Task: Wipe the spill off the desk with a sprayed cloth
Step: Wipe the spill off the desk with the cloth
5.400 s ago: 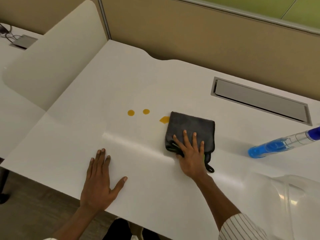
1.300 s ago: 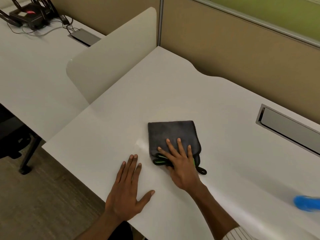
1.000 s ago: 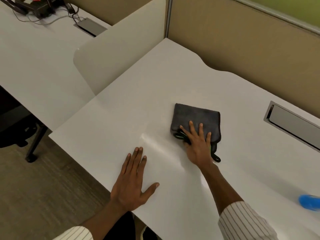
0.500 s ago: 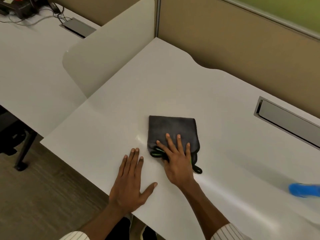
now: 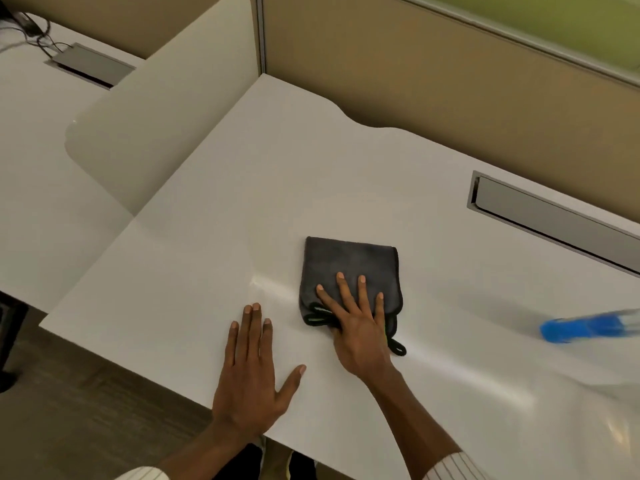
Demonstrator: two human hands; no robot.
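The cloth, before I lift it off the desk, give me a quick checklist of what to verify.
1. Right hand flat on the dark cloth, fingers spread: ok.
2. Left hand flat on the desk, steadying, apart from the cloth: ok.
3. Orange spots on the bare desk around the cloth: none visible, ok.
4. Residue under the cloth: cannot tell, it is covered.
5. Blue spray bottle lying at the right, clear of the cloth: ok.
6. Cloth's loop trailing on the desk, free of the fingers: ok.

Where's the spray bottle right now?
The spray bottle lies on the desk at the head view's right edge, right of the cloth.
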